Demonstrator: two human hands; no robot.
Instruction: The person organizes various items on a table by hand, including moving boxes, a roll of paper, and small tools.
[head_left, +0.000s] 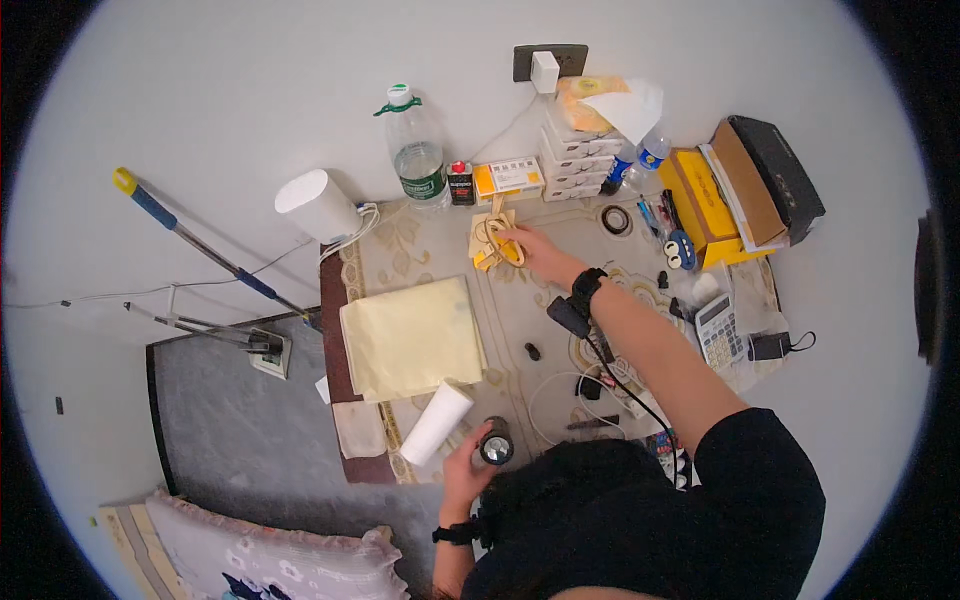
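My left hand (465, 471) is at the front edge of the table, its fingers curled around the side of a dark cylindrical container (496, 444) with a shiny round top. Beside it lies a white paper roll (437, 424). My right hand (541, 255) reaches to the back of the table and grips a tan looped object (515, 247), whose exact kind I cannot make out. Under and around that lie flat pale pieces and a bit of yellow (482, 259). A folded cream sheet (412, 337) rests on the left half of the table.
Along the wall stand a white router-like device (319, 206), a large water bottle (420, 165), a small black tin (460, 184) and stacked tissue boxes (577, 161). A tape roll (616, 220), a calculator (718, 330) and boxes (772, 180) are at right. Loose cables (536, 397) lie in front.
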